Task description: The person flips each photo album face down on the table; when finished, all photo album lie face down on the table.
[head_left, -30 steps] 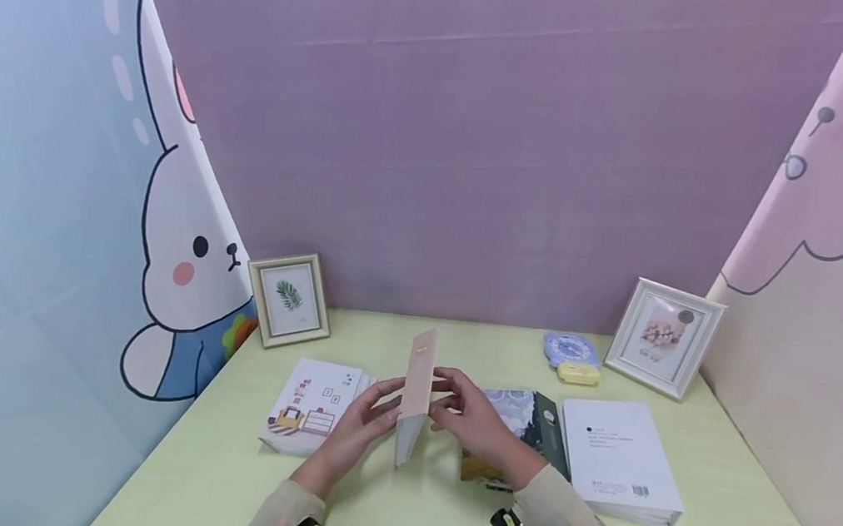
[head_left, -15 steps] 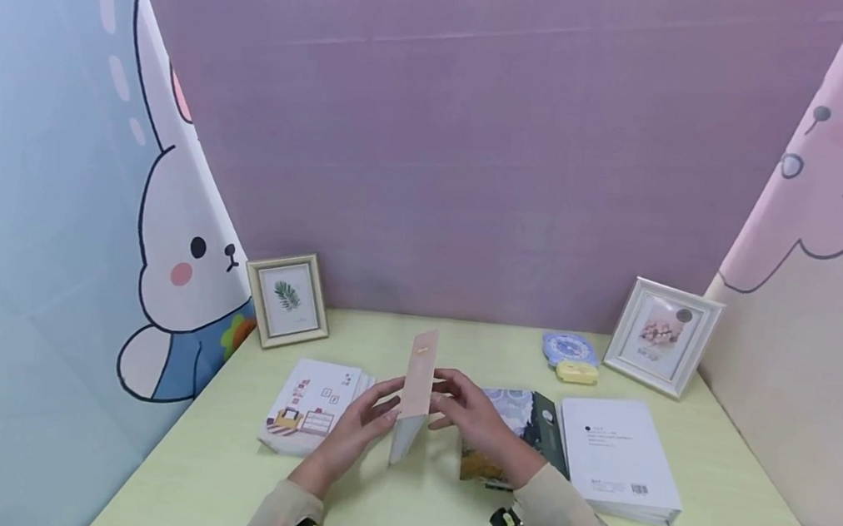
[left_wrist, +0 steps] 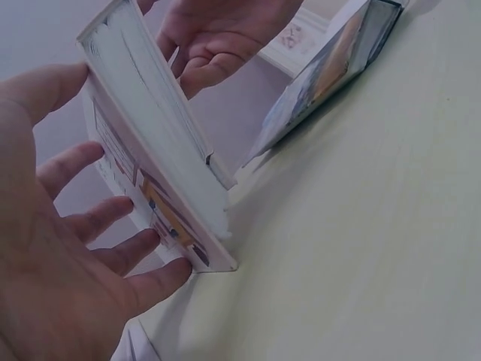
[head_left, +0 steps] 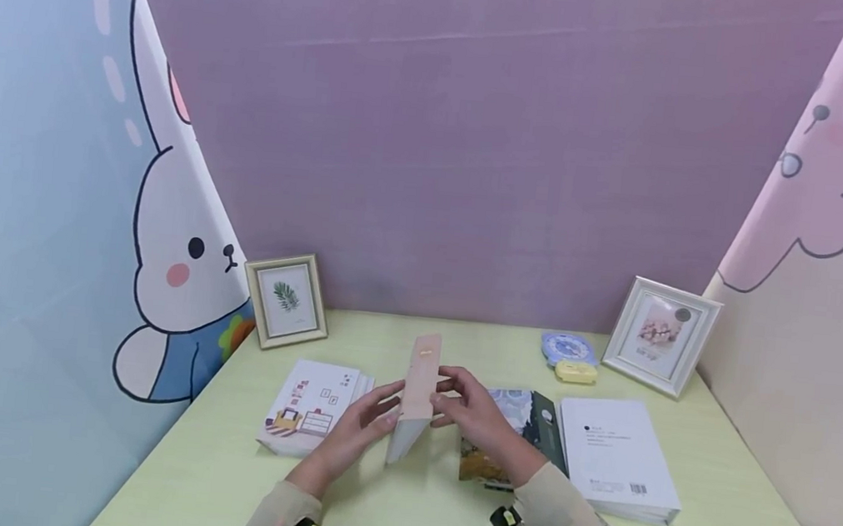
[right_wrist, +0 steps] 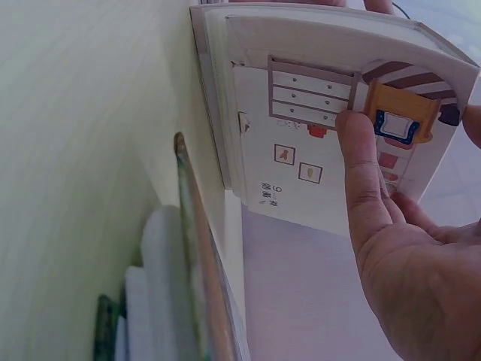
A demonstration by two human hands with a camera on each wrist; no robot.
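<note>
A thick book with a pale pink spine (head_left: pixel 420 380) is propped on the table between my hands, spine up and tilted. My left hand (head_left: pixel 352 434) holds its left side, thumb by the spine corner and spread fingertips on the cover in the left wrist view. My right hand (head_left: pixel 474 418) holds the other side. In the right wrist view its thumb and fingers touch the white cover (right_wrist: pixel 301 143), which has drawings of a drawer chest and an armchair. The pages (left_wrist: pixel 139 83) show at the book's end. Part of the right fingers is hidden behind the book.
A white illustrated book (head_left: pixel 314 408) lies left. To the right are a book with a landscape cover (head_left: pixel 475 466) and a white book (head_left: pixel 619 456). Two picture frames (head_left: pixel 286 300) (head_left: pixel 662 336), a blue round item (head_left: pixel 569 348) and a yellow item (head_left: pixel 576 373) are at the back.
The held book leans a little more, its lower edge shifting left and its spine slightly right. My right hand moves slightly right with it; my left hand hardly changes.
</note>
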